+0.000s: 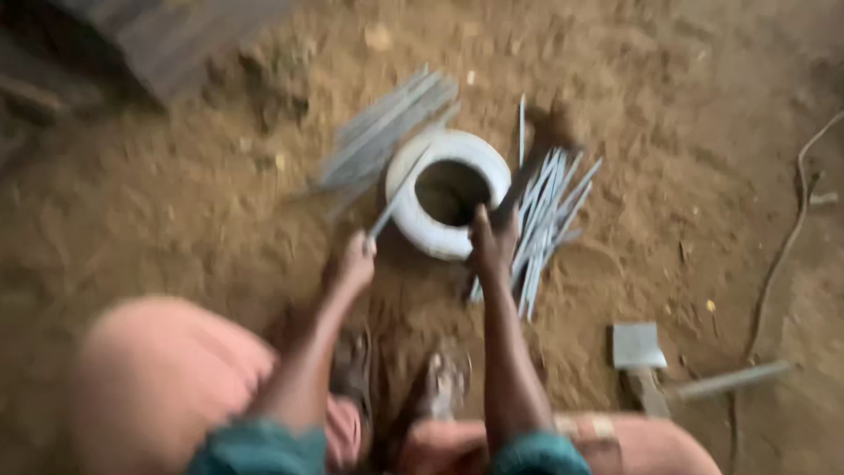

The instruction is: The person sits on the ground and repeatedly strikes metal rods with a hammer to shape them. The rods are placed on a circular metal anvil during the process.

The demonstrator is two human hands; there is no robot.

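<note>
A white ring-shaped pot point(420, 227) with a dark round opening sits on the dirt ground. My left hand point(352, 264) grips a thin grey strip point(396, 198) that slants up across the pot's left rim. My right hand point(492, 242) rests on the pot's lower right rim, fingers curled over the edge. One bundle of thin grey strips point(382, 132) lies up and left of the pot. Another bundle of grey strips point(549, 215) lies fanned out to its right. The picture is blurred.
A flat grey blade with a handle point(640, 352) lies on the ground at lower right, next to a grey bar point(730, 380). A thin cord point(791, 220) curls along the right side. My knees in pink cloth and my feet fill the bottom.
</note>
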